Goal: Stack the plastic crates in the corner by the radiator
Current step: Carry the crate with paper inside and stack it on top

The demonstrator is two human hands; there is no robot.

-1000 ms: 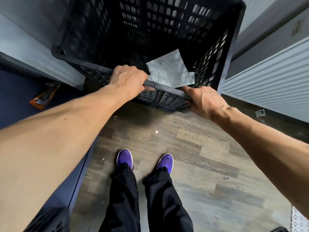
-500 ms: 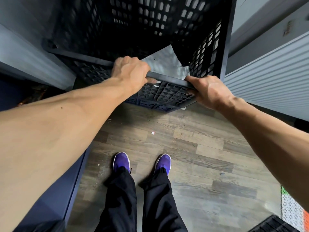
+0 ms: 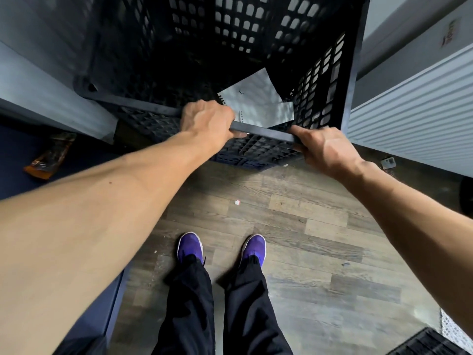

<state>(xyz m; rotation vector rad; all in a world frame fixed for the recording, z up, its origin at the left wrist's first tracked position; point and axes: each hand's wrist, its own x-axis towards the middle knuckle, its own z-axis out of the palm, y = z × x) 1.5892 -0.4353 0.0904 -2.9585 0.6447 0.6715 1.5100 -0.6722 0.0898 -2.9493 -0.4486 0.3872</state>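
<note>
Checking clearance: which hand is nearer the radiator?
Right. The right hand grips the crate beside the radiator; the left hand grips it farther left.

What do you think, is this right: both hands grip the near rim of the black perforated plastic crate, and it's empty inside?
Not quite. In the head view the left hand and right hand do grip the near rim of the black perforated plastic crate, but it isn't empty: loose grey paper sheets lie inside.
</note>
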